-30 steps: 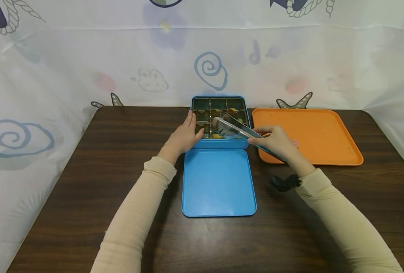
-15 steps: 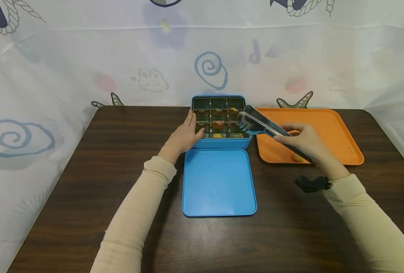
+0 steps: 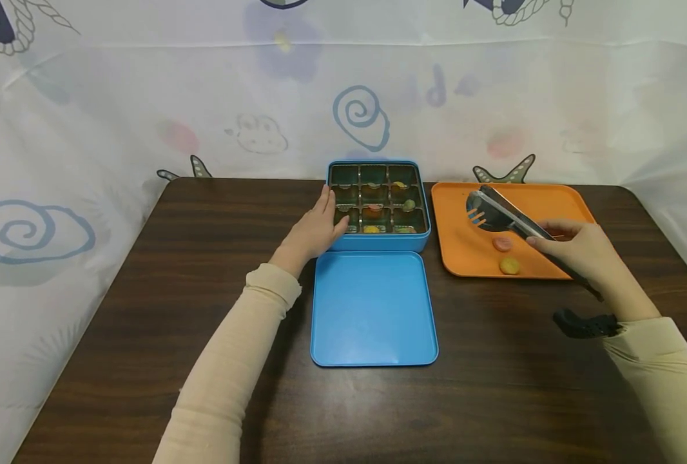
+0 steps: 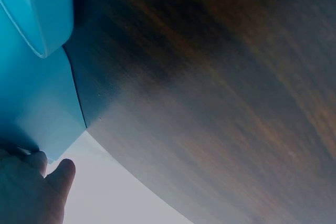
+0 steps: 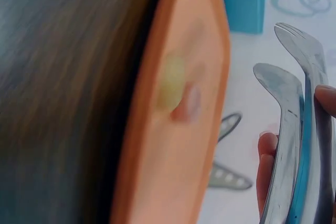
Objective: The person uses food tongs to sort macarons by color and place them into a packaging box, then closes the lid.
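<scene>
My left hand (image 3: 311,225) lies with straight fingers along the left side of the blue box (image 3: 378,243), thumb near its front corner. Inside the box is a divided insert with small yellow, green and reddish pieces in several compartments. My right hand (image 3: 578,248) grips metal tongs (image 5: 294,129), one end forked and the other spoon-shaped. Their ends stand apart with nothing between them, above the orange tray (image 3: 552,206). On that tray lie a pink round slice (image 3: 503,243) and a yellow round slice (image 3: 509,265), left of the right hand.
A blue lid (image 3: 374,309) lies flat on the dark wooden table (image 3: 204,309), just in front of the box. Behind the table hangs a white printed cloth (image 3: 297,103). A black strap (image 3: 586,323) is at the right wrist.
The right hand has carried the tongs rightward from over the box to over the orange tray, uncovering the compartments and the two slices. My left hand stays on the box.
</scene>
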